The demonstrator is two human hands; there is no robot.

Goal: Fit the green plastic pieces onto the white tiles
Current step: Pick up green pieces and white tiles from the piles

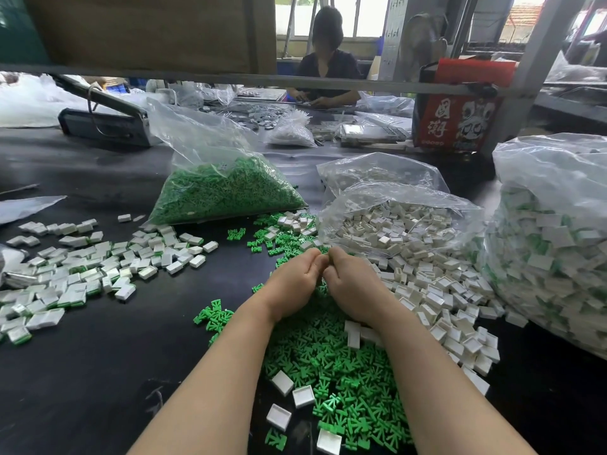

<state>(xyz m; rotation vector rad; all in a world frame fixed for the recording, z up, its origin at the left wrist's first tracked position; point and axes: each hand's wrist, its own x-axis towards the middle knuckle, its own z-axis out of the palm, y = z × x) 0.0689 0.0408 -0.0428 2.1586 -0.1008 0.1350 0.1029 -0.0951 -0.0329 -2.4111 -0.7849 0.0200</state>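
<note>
Two hands: left hand (293, 285) and right hand (353, 287) meet fingertip to fingertip over the bench (98, 372), fingers curled; what they pinch is hidden.
Green plastic pieces (341, 372): small branched shapes, heaped loose beneath the forearms.
White tiles (437, 290): glossy hollow rectangles spilling from a clear bag (404, 205) toward the right edge.
Fitted tiles (82, 270): scattered toward the left edge.

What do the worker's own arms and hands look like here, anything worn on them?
Both forearms are bare to the bottom edge of the frame, with no sleeves showing. The left hand and right hand wear no gloves; no watch, bracelet or ring is visible.
</note>
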